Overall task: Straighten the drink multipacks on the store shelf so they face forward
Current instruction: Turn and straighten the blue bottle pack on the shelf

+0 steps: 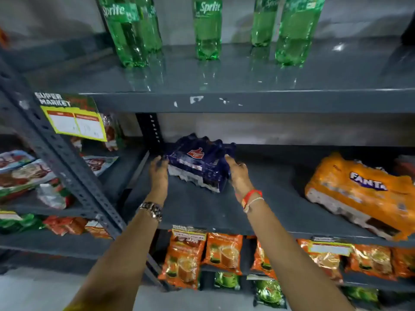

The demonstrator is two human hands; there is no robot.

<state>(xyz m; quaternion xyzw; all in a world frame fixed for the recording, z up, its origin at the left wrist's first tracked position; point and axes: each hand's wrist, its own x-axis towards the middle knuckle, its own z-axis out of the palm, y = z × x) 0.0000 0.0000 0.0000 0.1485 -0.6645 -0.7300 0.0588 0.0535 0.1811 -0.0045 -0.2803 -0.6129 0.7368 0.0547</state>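
Observation:
A dark blue drink multipack [197,160] with a red logo lies on the middle grey shelf [202,212], near the back left corner and turned at a slant. My left hand [159,171] presses against its left side. My right hand [238,173] grips its right end, fingers curled over the top edge. An orange Fanta multipack [359,191] lies at the right of the same shelf, also askew, with its front corner near the shelf's edge. Neither hand touches it.
Several green Sprite bottles [207,30] stand on the shelf above. Orange snack packets [186,257] hang below. A perforated upright post [65,162] with a yellow supermarket tag [74,122] stands left, with more packets [24,173] on the neighbouring rack.

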